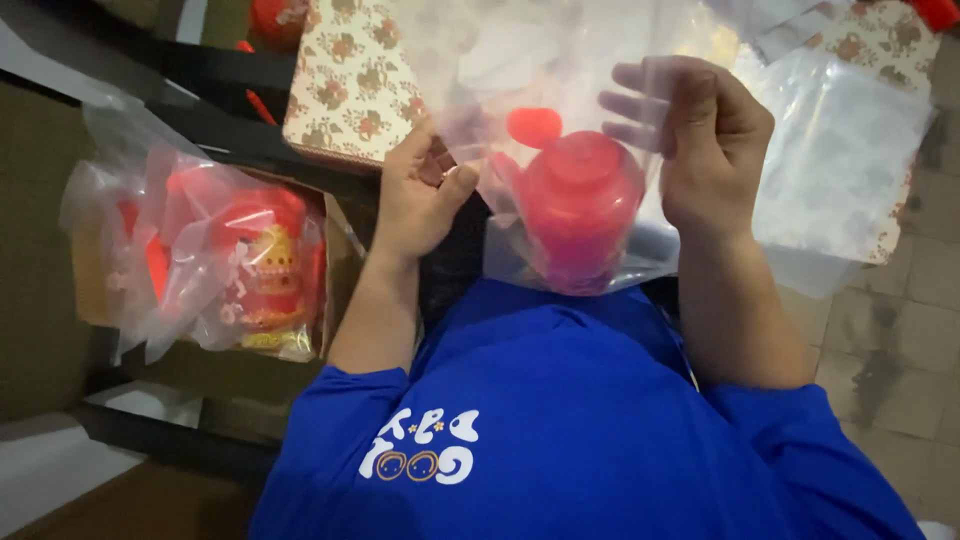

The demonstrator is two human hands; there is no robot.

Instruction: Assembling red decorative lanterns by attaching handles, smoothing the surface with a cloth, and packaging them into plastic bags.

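A red plastic toy [578, 205], rounded like a small pot with a lid, sits inside a clear plastic bag [560, 60] that I hold up in front of my chest. My left hand [420, 195] pinches the bag's left edge next to the toy. On the right, my right hand [700, 140] grips the bag's other side, with its fingers seen partly through the plastic. A small red oval piece [533, 126] shows inside the bag above the toy.
A cardboard box [335, 250] at the left holds several bagged red toys [230, 260]. A flower-patterned cloth covers the table [345, 85] ahead. More clear bags [840, 150] lie at the right, above a tiled floor [900, 340].
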